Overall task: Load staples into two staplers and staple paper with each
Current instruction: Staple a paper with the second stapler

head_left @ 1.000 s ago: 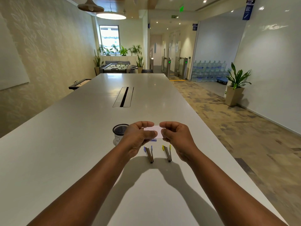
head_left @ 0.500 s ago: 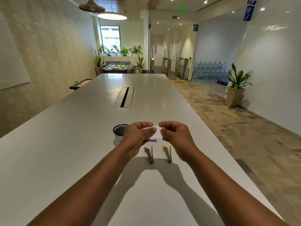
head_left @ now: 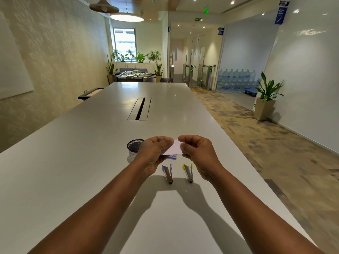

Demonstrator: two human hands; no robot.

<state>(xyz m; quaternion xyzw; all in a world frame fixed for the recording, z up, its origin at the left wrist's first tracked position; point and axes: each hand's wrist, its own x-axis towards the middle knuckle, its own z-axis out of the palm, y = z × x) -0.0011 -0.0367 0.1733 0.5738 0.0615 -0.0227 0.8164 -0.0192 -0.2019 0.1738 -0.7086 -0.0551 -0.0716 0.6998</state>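
Observation:
My left hand (head_left: 153, 154) and my right hand (head_left: 199, 155) together pinch a small white piece of paper (head_left: 173, 148) above the table, one hand on each end. Below the hands two small staplers lie open on the white table (head_left: 73, 162): one with blue trim (head_left: 167, 173) on the left, one with yellow trim (head_left: 189, 172) on the right. A small box with blue print (head_left: 172, 158) peeks out under the paper, mostly hidden.
A black mesh cup (head_left: 133, 146) stands just left of my left hand. A cable slot (head_left: 140, 109) runs down the table's middle farther away. The table's right edge drops to a carpeted floor with a potted plant (head_left: 266, 99).
Both hands stay on the paper with hardly any movement; more of the white paper now shows between the fingers.

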